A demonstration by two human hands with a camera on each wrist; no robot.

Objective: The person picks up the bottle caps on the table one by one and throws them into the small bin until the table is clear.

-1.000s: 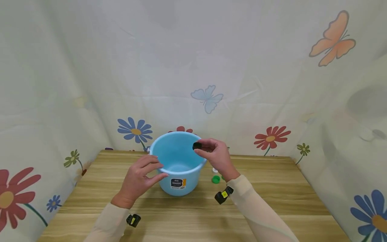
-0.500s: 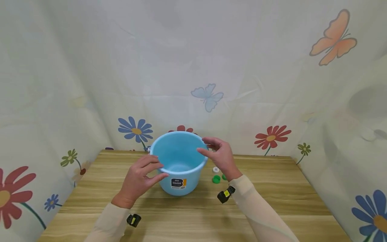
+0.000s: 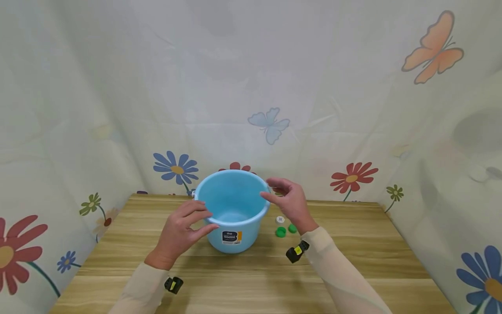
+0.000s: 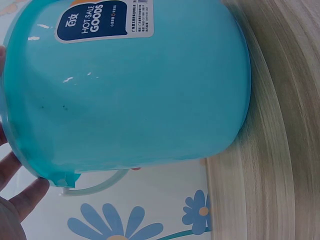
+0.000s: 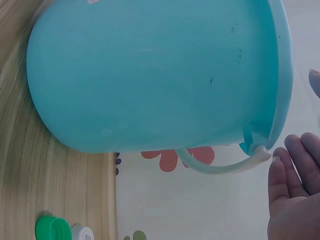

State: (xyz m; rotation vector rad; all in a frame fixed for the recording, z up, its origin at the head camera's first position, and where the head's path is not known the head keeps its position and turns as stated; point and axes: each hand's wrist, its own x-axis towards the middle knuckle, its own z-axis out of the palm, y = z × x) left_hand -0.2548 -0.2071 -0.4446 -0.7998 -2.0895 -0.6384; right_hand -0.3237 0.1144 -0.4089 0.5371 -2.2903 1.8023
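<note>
A light blue plastic bucket (image 3: 215,237) stands upright on the wooden table, with a dark label on its front. My left hand (image 3: 182,231) rests its fingertips along the left and front of the rim; in the left wrist view its fingers (image 4: 31,197) touch the rim beside the handle joint. At the right side of the rim, my right hand (image 3: 292,204) hovers with nothing between its thumb and loosely bent fingers. Two green bottle caps (image 3: 280,232) and a white cap (image 3: 280,220) lie right of the bucket, below my right hand.
The white bucket handle (image 5: 220,167) hangs down behind the bucket. A pale curtain (image 3: 333,87) printed with flowers and butterflies surrounds the wooden table (image 3: 353,248) at the back and sides. Each wrist wears a small black camera (image 3: 296,251).
My right hand has released a small black cap over the bucket and drawn back to the right past the rim. The cap is out of sight. My left hand stays on the rim.
</note>
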